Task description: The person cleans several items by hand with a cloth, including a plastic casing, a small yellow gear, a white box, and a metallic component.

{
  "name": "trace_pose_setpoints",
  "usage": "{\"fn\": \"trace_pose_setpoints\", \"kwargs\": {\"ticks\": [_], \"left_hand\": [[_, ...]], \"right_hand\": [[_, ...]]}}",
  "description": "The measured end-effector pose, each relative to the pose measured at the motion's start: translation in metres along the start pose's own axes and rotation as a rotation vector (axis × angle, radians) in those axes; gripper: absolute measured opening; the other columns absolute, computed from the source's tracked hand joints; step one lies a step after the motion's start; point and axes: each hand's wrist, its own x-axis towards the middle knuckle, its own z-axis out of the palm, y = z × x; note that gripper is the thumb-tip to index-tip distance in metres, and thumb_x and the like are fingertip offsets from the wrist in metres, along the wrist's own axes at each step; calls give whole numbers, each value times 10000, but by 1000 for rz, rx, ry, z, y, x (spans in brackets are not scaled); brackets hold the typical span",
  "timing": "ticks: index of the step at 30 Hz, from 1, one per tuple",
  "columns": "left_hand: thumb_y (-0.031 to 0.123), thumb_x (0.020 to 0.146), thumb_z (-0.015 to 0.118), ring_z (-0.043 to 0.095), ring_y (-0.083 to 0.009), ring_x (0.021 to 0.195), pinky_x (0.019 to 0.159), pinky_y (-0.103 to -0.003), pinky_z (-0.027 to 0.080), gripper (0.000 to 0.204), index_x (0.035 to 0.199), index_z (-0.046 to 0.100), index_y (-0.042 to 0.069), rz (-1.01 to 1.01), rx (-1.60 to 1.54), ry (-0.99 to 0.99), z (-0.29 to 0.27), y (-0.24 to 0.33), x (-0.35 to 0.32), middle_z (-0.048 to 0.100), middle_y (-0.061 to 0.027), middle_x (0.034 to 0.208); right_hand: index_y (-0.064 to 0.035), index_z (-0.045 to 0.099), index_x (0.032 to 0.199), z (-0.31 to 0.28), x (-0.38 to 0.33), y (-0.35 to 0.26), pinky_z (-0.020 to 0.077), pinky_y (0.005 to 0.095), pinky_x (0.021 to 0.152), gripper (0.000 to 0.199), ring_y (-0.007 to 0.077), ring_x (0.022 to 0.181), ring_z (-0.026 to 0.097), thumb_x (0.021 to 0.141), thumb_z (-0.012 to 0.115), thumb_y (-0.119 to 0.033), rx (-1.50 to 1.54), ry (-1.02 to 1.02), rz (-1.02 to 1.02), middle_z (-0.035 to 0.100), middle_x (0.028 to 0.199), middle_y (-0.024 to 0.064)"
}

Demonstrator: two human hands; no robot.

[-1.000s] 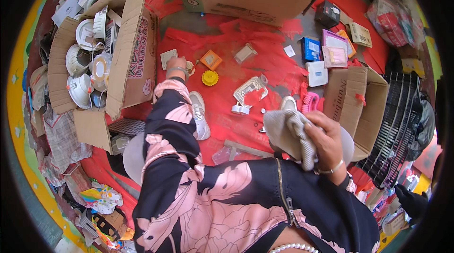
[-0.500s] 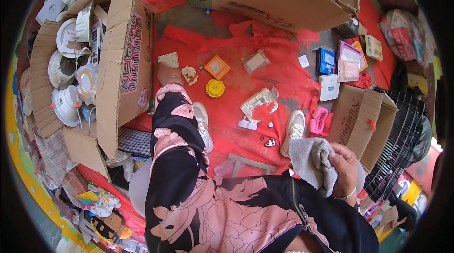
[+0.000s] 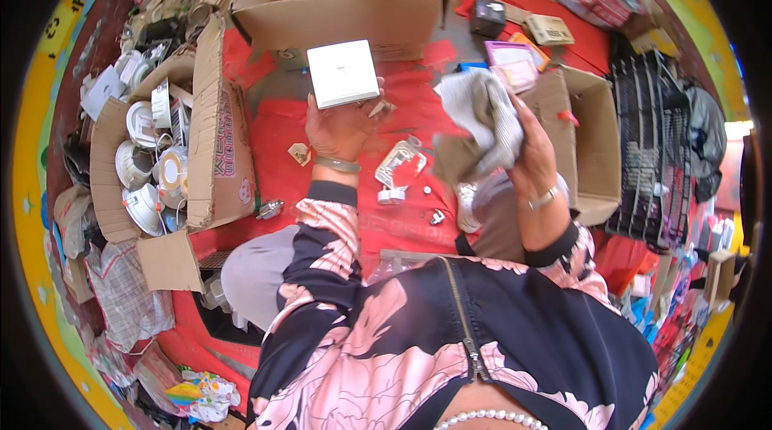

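My left hand [image 3: 342,131] is raised in front of me, gripping a square white panel [image 3: 343,72] from below. The panel's smooth face is turned up, with a small mark near its middle. My right hand [image 3: 534,150] clutches a crumpled grey cloth [image 3: 486,120], slightly blurred, to the right of the panel and apart from it. Beneath the hands, on the red floor sheet [image 3: 281,120], lie a clear plastic frame [image 3: 400,164] and a small cream-coloured piece [image 3: 299,154].
At left a cardboard box [image 3: 221,140] holds several white round light fittings [image 3: 145,209]. A large carton [image 3: 338,12] stands ahead. On the right are an open carton [image 3: 595,148], a black plastic crate [image 3: 647,148] and small boxes [image 3: 549,29]. A shiny metal part [image 3: 270,209] lies near the left box.
My left hand has come up from the floor and now holds the white panel. The right hand has lifted the cloth forward from beside my lap. The view has shifted.
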Motion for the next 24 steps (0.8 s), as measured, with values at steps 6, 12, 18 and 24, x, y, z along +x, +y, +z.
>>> {"fn": "trace_pose_setpoints", "kwargs": {"ticks": [6, 12, 18, 24], "left_hand": [[534, 857, 488, 410, -352, 1234, 977, -546, 345, 701, 1375, 342, 85, -173, 127, 30, 102, -57, -55, 402, -176, 1359], [496, 869, 493, 375, -321, 1276, 1057, -496, 288, 636, 1378, 342, 145, -133, 164, 98, 160, -99, -117, 383, -105, 1389], [425, 889, 488, 415, -340, 1235, 1018, -513, 318, 601, 1373, 342, 100, -325, 275, -25, 157, -89, -153, 424, -145, 1353], [349, 882, 522, 492, -299, 1167, 996, -457, 360, 612, 1340, 344, -17, -166, 496, 16, 173, -87, -167, 478, -168, 1286]], "right_hand": [[-41, 434, 1301, 61, -55, -14, 397, 369, 994, 469, 259, 1147, 517, 872, 573, -173, -449, -234, -545, 505, 1280, 118], [-245, 523, 1252, 81, -94, 22, 259, 559, 1009, 537, 418, 1268, 358, 768, 633, -451, -1590, -550, -1068, 412, 1376, 142], [-141, 581, 1104, 100, -99, 21, 476, 457, 751, 372, 378, 911, 603, 861, 525, -417, -1210, -279, -660, 632, 978, 191], [29, 636, 907, 46, -28, 41, 487, 325, 674, 459, 212, 764, 631, 895, 536, -418, -695, -281, -393, 668, 850, 133]]}}
